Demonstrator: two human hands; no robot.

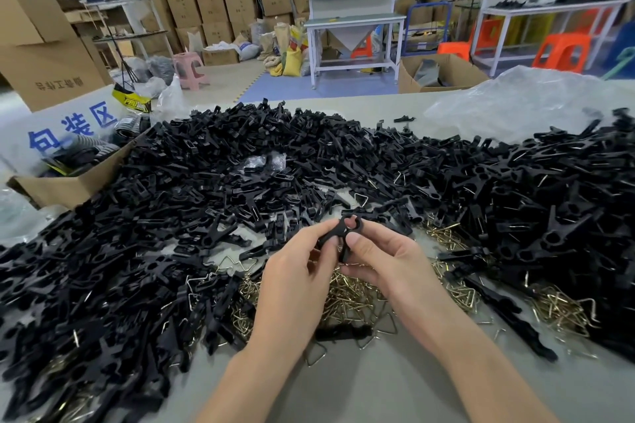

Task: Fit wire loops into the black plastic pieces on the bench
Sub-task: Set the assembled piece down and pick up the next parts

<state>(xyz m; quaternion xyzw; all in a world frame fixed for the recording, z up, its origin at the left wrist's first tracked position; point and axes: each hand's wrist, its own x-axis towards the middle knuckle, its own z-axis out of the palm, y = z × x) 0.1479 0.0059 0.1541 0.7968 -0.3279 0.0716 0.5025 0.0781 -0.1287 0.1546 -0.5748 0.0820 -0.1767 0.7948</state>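
Both of my hands pinch one small black plastic piece with a round hole (347,228), held up over the grey bench (378,385). My left hand (295,285) curls its thumb and fingers onto the near-left side; my right hand (388,257) presses its thumb on the right. Below them lies a heap of brass-coloured triangular wire loops (347,302), ringed by a wide pile of black plastic pieces (206,182).
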